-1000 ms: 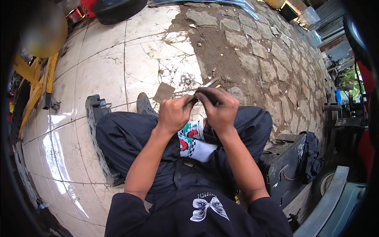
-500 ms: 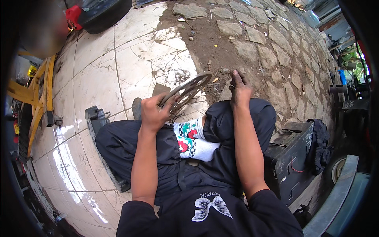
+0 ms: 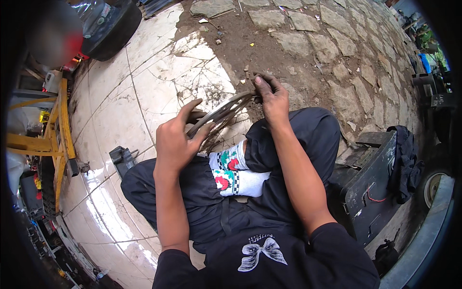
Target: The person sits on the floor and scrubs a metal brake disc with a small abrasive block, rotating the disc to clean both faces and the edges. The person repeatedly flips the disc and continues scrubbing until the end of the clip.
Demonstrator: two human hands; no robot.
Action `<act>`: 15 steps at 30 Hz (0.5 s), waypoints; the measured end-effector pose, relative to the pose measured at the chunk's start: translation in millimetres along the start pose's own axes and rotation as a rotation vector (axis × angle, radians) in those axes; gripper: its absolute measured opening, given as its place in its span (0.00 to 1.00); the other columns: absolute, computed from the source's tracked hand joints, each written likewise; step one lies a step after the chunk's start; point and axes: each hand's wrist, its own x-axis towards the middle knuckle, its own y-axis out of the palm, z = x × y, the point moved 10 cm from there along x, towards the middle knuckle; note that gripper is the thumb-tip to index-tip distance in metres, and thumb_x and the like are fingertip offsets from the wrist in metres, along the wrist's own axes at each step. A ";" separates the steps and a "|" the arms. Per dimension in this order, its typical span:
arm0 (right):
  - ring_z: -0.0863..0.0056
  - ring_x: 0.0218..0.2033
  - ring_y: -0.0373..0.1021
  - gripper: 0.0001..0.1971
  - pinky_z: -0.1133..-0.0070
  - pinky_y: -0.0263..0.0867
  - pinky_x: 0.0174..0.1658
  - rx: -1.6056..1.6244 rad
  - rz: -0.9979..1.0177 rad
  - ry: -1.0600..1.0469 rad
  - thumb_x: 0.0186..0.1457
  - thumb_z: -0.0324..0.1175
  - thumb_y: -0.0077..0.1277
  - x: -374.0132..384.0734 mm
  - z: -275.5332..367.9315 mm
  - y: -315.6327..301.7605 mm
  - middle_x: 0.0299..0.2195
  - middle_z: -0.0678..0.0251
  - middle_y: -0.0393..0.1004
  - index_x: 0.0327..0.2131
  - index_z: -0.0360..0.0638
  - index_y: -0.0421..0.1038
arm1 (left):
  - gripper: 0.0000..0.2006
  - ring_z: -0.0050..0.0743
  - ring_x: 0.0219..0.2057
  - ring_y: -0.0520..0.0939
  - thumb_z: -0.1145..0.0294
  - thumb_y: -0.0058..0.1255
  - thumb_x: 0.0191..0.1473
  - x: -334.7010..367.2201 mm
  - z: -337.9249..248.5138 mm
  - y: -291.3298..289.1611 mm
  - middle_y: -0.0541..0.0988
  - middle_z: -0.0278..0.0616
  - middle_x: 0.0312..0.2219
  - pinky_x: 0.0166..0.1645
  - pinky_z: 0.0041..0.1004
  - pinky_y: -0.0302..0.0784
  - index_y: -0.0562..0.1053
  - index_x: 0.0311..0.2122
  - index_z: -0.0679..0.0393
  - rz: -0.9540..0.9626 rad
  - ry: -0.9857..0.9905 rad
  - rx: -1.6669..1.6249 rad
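I log one metal ring [image 3: 217, 112], mid-frame, raised, not set down: left hand [image 3: 174, 139], fingers spread around its lower end; right hand [image 3: 275, 100], upper end, pinch unclear.

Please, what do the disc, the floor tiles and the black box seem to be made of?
Disc: probably metal, dull grey, with a thin, stiff-looking rim.
Tiles: likely glazed ceramic, glossy, showing bright reflections and cracks.
Box: scuffed black; painted metal or plastic, I cannot tell.
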 end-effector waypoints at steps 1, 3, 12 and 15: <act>0.81 0.37 0.78 0.16 0.82 0.73 0.39 -0.032 -0.001 -0.054 0.66 0.36 0.61 -2.3 6.0 2.4 0.38 0.64 0.83 0.49 0.34 0.79 | 0.17 0.51 0.35 0.89 0.67 0.64 0.57 5.7 -4.8 11.6 0.86 0.54 0.34 0.39 0.38 0.81 0.80 0.51 0.61 0.097 -0.016 0.072; 0.79 0.39 0.78 0.15 0.81 0.73 0.43 -0.007 0.006 -0.036 0.65 0.35 0.62 1.7 -0.4 1.1 0.39 0.63 0.83 0.49 0.33 0.79 | 0.15 0.58 0.34 0.87 0.65 0.62 0.59 13.1 -13.0 29.8 0.84 0.58 0.33 0.39 0.38 0.80 0.80 0.48 0.63 0.189 0.037 0.046; 0.78 0.46 0.78 0.16 0.80 0.73 0.50 0.240 0.000 -0.050 0.63 0.34 0.65 -10.4 13.0 -1.1 0.45 0.61 0.82 0.49 0.33 0.78 | 0.12 0.48 0.32 0.88 0.74 0.61 0.58 -17.4 12.9 20.7 0.86 0.53 0.33 0.38 0.35 0.81 0.81 0.46 0.67 -0.125 0.088 -0.108; 0.77 0.46 0.78 0.16 0.80 0.73 0.51 0.206 -0.009 -0.077 0.62 0.33 0.65 -12.0 12.8 -2.1 0.45 0.61 0.82 0.49 0.34 0.78 | 0.12 0.40 0.33 0.89 0.74 0.60 0.60 -23.5 27.2 30.5 0.87 0.53 0.33 0.39 0.32 0.81 0.81 0.47 0.67 -0.119 0.053 -0.159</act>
